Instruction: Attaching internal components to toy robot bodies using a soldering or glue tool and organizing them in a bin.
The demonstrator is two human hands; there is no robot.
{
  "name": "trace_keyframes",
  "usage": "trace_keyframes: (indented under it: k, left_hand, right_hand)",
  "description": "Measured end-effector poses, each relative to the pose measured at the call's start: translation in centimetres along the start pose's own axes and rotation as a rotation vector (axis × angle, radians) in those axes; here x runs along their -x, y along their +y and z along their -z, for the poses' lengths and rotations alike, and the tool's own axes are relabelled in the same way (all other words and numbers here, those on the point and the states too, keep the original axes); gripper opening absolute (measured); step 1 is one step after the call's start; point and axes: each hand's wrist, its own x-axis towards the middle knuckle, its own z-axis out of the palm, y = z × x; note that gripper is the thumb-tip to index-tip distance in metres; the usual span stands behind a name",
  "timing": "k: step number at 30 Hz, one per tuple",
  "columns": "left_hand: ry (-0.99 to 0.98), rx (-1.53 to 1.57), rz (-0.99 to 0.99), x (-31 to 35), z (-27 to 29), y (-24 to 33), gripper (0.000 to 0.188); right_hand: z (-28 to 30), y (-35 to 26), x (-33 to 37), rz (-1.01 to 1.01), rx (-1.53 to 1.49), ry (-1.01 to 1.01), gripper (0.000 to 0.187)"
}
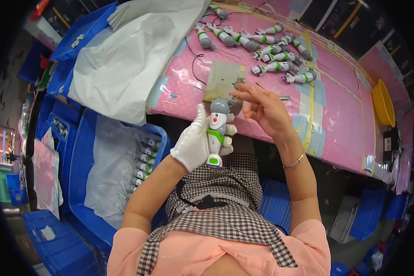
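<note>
My left hand (pixel 191 144), in a white glove, is closed round a toy arm (pixel 217 123) in white, grey and green. The toy arm stands nearly upright over my lap, its rounded grey end toward the table and its green-and-white end toward me. My bare right hand (pixel 267 109) is just beyond the grey end, thumb and forefinger brought together there. Whatever those fingertips pinch is too small to make out. Behind the grey end, a dull metal plate (pixel 221 76) lies at the table's near edge.
Several similar toy arms (pixel 272 66) lie at the back of the pink-covered table (pixel 338 119). White sheeting (pixel 119 60) drapes the left side. Below it, a blue bin (pixel 80 184) holds rows of toy parts with thin wires. A yellow basin (pixel 382 103) is far right.
</note>
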Motion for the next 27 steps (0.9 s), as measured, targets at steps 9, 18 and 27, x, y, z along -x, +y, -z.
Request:
trace_keyframes:
  k: [9, 18, 27]
  left_hand:
    - [0.060, -0.150, 0.081, 0.7, 1.0, -2.0, 0.070]
    - [0.202, -0.741, 0.028, -0.7, -1.1, -1.7, 0.039]
    - [0.351, -0.943, -0.138, -0.9, -1.6, 0.8, 0.034]
  right_hand:
    - [1.8, -0.2, 0.6, 0.147, 0.000, 0.091, 0.029]
    - [3.5, 0.9, -1.5, 0.191, 0.427, 0.220, 0.022]
    - [5.1, 0.1, -2.3, -0.207, -0.162, -0.030, 0.018]
